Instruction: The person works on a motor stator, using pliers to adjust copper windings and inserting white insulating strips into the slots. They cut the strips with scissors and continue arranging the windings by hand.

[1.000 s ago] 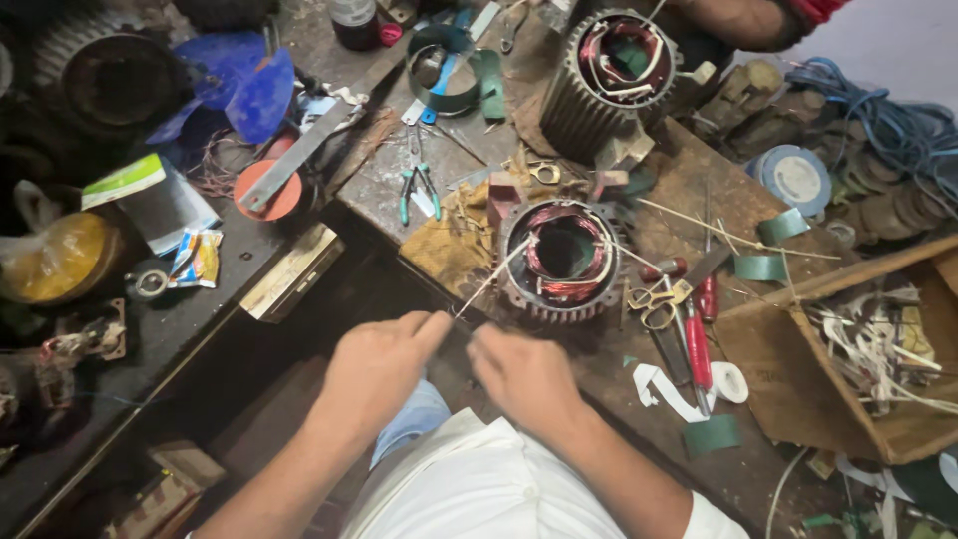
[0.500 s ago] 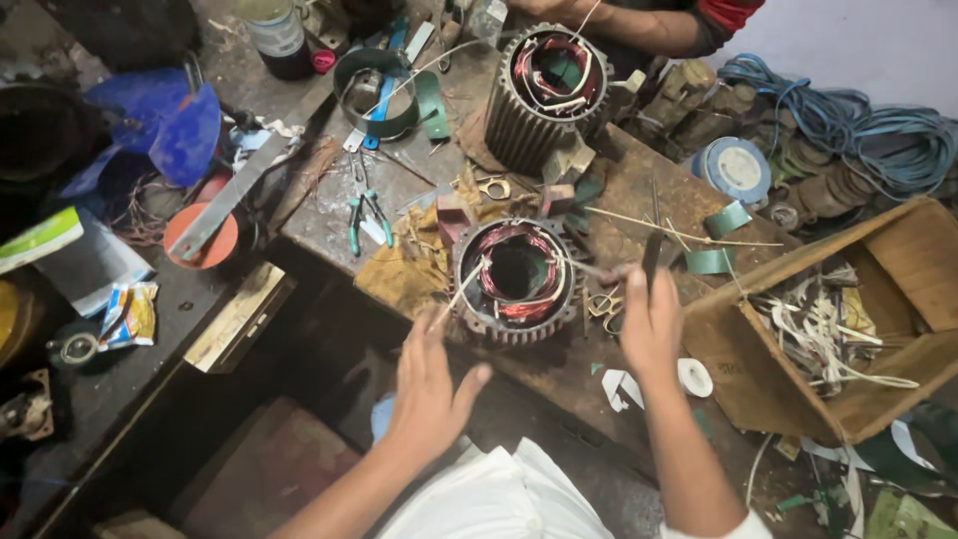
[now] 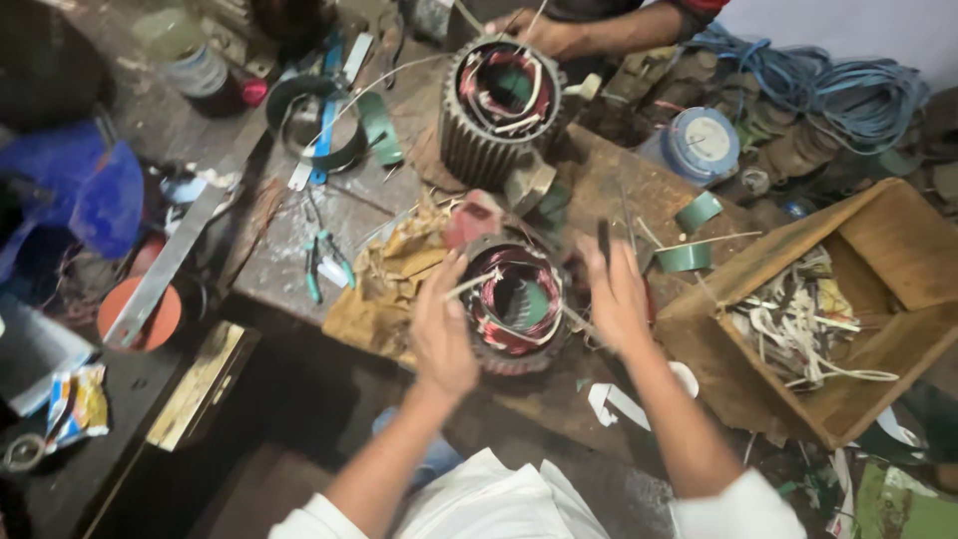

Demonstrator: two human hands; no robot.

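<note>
A motor stator (image 3: 514, 299) with copper-red windings lies on the wooden bench (image 3: 329, 215) in front of me. My left hand (image 3: 441, 334) is held flat against the stator's left side, fingers together, with a thin pale strip (image 3: 469, 284) at its fingertips. My right hand (image 3: 616, 291) is at the stator's right side, fingers spread and blurred. A short dark object (image 3: 604, 240) is at its fingertips; whether it is gripped I cannot tell.
Another person's hand (image 3: 544, 35) works on a second, larger stator (image 3: 499, 100) at the back. A wooden box (image 3: 898, 260) of white strips stands at the right. Green tape rolls (image 3: 696, 213), teal-handled pliers (image 3: 324, 262), a blue cable coil (image 3: 828, 70) and a long metal bar (image 3: 170, 265) lie around.
My hands were together near my body, then reached out; now they sit on either side of the stator. The view has moved closer to the bench.
</note>
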